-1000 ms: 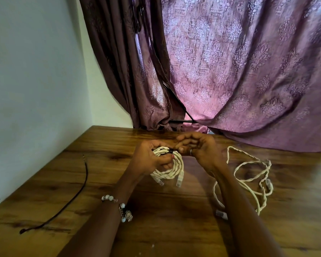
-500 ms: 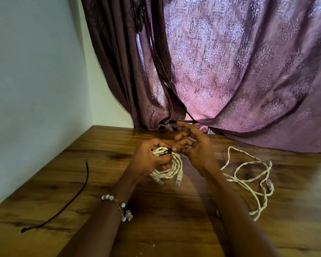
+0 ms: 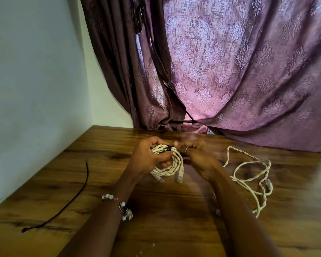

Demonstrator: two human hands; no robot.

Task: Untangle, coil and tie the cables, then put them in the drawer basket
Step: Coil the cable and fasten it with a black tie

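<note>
A coiled cream twisted cable (image 3: 171, 165) hangs above the wooden table (image 3: 174, 210), its two clear plugs dangling below. My left hand (image 3: 150, 156) grips the coil from the left, thumb across the loops. A black tie (image 3: 168, 148) wraps the coil's top. My right hand (image 3: 195, 154), with a ring on one finger, has curled fingers pinching at that tie. A second cream cable (image 3: 252, 180) lies loose and tangled on the table to the right. The drawer basket is not in view.
A thin dark cord (image 3: 72, 197) lies on the table's left part near the white wall (image 3: 35, 89). Purple patterned curtains (image 3: 230, 71) hang behind the table's far edge.
My right hand's fingers, spread open half a second ago, have curled back down onto the tie at the coil's top. The left hand keeps its grip on the coil.
</note>
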